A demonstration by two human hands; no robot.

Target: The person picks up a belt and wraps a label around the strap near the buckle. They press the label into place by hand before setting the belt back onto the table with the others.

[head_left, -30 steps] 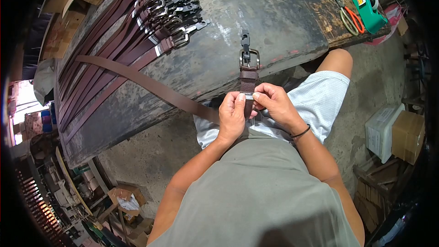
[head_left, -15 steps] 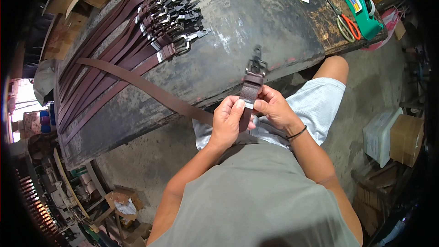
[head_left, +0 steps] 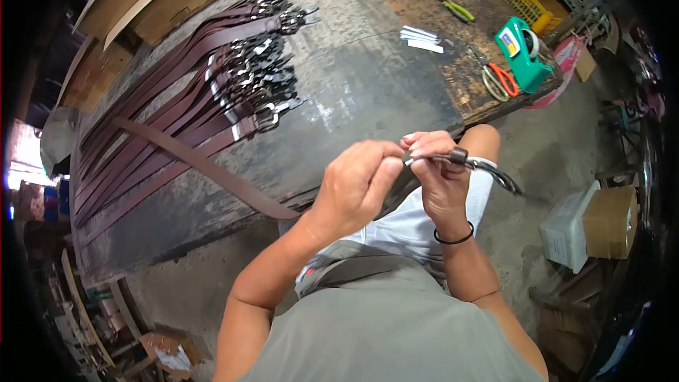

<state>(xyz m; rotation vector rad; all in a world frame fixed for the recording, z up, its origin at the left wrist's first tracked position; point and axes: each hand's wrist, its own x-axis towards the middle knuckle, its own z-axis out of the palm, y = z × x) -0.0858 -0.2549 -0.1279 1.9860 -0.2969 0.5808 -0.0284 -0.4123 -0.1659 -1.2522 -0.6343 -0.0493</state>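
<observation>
Your left hand and right hand meet in front of your chest, both grips closed on the buckle end of a dark brown leather belt. Your left fingers pinch that end at its tip; your right hand clasps it just beside them, with the metal buckle sticking out to the right, off the table edge. The strap trails back from your hands onto the dark, worn table and crosses a row of matching brown belts. Orange-handled scissors and a green tape dispenser lie well apart, at the far right.
</observation>
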